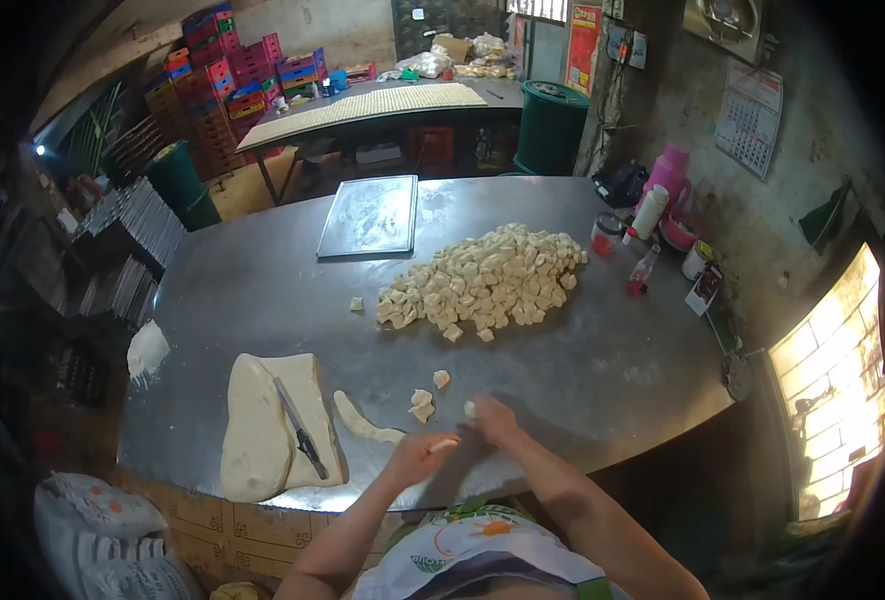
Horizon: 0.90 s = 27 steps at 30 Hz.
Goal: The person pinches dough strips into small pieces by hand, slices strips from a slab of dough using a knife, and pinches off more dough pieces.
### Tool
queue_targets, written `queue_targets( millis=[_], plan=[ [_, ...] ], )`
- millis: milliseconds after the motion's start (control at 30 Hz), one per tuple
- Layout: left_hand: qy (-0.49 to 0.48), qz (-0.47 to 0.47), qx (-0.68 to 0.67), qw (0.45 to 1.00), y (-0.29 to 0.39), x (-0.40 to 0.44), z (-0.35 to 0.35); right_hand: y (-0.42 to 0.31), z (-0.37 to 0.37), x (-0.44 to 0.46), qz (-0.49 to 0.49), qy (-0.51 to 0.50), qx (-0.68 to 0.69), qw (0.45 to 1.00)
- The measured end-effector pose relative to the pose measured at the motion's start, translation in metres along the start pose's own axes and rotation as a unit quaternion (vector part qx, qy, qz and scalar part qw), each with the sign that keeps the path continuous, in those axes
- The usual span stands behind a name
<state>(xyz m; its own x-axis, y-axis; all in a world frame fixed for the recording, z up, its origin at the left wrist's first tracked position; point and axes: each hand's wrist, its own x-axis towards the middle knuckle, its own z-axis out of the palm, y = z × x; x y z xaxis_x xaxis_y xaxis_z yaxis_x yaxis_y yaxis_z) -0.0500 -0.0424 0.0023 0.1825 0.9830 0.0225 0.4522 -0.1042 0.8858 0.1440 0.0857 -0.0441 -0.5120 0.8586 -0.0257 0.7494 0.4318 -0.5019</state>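
My left hand [423, 458] is closed round one end of a long dough strip [363, 425], whose other end curves away to the left on the metal table. Close by on the right, my right hand [493, 420] pinches a small dough piece [471, 410]. A few loose dough pieces [422, 404] lie just beyond my hands. Farther back is a large heap of dough pieces [488, 280]. To the left rests a big folded slab of dough [258, 425], with a knife [303, 430] lying on top of it.
A metal tray [370, 217] lies at the table's far side. Flour [148, 351] sits at the left edge. Bottles and jars [645, 270] stand along the right edge, near a pink flask [669, 172]. Behind is another table [373, 103] covered with rows of small pieces.
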Motion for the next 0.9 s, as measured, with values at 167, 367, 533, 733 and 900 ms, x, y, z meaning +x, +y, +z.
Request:
queue_targets(
  millis=[167,367,533,733,900],
  plan=[
    [0.231,0.082,0.039,0.969,-0.002,0.029,0.004,-0.044,-0.013,0.006,-0.231,0.124,0.113,0.958],
    [0.111,-0.037,-0.102,0.988,-0.029,0.029,-0.002,-0.078,-0.034,-0.006,-0.201,0.003,0.256,0.946],
    [0.046,-0.07,0.101,0.991,0.015,0.018,0.017,-0.027,-0.012,0.022,-0.035,-0.105,-0.012,0.994],
    [0.22,0.036,0.145,0.964,-0.038,0.022,0.013,-0.021,0.007,0.0,-0.185,0.072,0.072,0.977],
    [0.308,0.182,0.155,0.921,-0.006,0.038,0.007,-0.058,-0.019,-0.006,-0.234,0.014,0.258,0.937]
  ],
)
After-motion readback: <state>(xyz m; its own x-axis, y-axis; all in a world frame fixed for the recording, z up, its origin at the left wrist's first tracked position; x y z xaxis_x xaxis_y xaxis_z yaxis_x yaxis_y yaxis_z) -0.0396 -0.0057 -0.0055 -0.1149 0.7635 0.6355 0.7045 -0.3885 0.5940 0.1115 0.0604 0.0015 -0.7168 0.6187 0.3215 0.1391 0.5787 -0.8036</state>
